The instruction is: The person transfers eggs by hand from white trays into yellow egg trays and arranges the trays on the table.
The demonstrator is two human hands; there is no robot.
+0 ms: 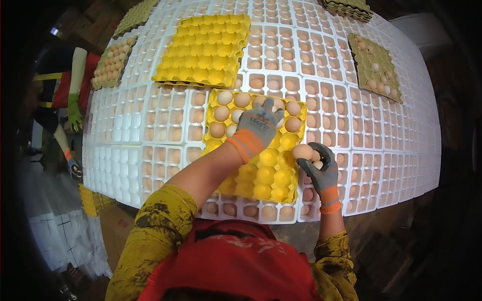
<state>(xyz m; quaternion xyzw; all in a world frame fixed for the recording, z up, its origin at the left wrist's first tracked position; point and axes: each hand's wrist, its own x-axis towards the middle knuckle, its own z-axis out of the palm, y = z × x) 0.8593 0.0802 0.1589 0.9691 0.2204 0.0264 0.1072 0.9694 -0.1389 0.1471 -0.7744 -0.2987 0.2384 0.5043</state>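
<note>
A yellow egg tray [246,180] lies in front of me on white foam egg trays [241,211]. Brown and pale eggs [242,99] fill cups in its upper rows; the lower cups hold none. My left hand [260,122], in a grey glove with an orange cuff, reaches over the upper rows, its fingertips on or just above eggs; whether it grips one is hidden. At the yellow tray's right edge, my right hand [320,165], gloved alike, holds several eggs [302,152] between its curled fingers and thumb.
Stacked yellow trays [203,50] lie beyond. Partly filled pulp trays [376,69] [113,64] sit at right and left. More pulp trays [348,8] are stacked at the far right. Another person's gloved hands [74,113] are at the left edge, near a cardboard box [118,229].
</note>
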